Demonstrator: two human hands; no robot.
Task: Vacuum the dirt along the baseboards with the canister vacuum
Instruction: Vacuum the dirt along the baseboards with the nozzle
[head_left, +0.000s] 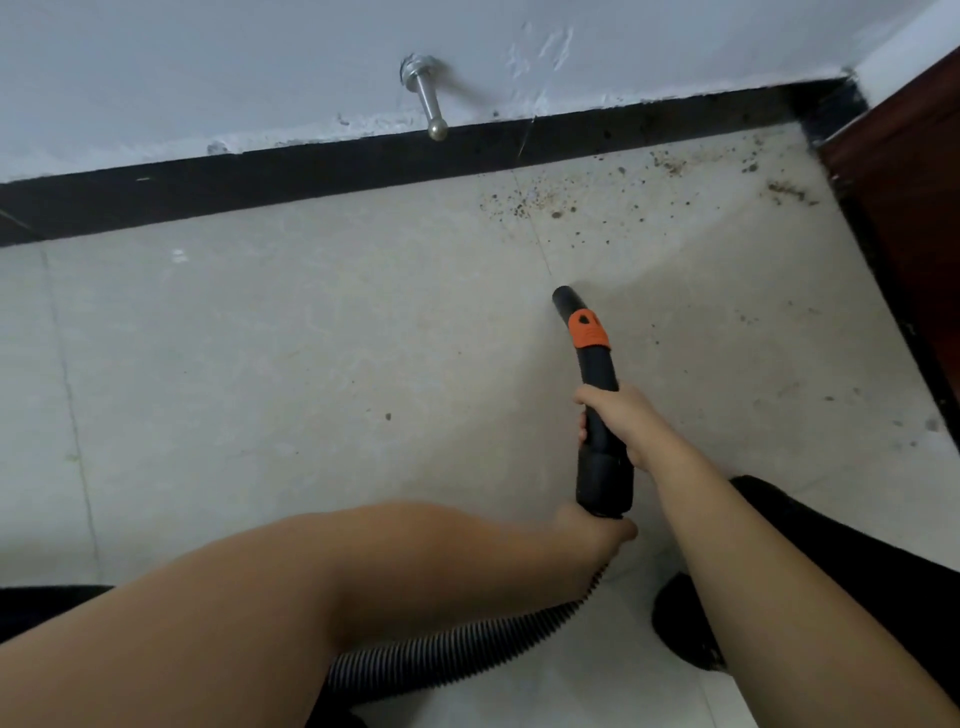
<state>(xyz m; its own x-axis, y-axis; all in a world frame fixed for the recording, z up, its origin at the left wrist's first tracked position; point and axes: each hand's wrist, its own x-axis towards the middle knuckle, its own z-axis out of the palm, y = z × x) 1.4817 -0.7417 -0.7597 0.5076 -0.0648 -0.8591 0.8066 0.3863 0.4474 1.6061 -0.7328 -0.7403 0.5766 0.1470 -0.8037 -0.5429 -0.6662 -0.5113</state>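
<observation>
Right hand (621, 423): fingers wrapped around the black nozzle tube (592, 364), centre frame.
Left hand (597, 530): closed on the tube's lower end, above the ribbed hose (467, 649).
Dirt (561, 202): scattered upper right, beside the black baseboard (311, 176).

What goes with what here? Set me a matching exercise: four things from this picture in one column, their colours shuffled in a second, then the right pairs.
Things:
1. flat strip baseboard along the wall
2. plastic band on the vacuum nozzle
3. metal door stopper on the wall
4. wooden door at the corner

Colours:
A. orange
B. reddish brown
C. black
D. silver

Pairs: 1-C, 2-A, 3-D, 4-B
</observation>
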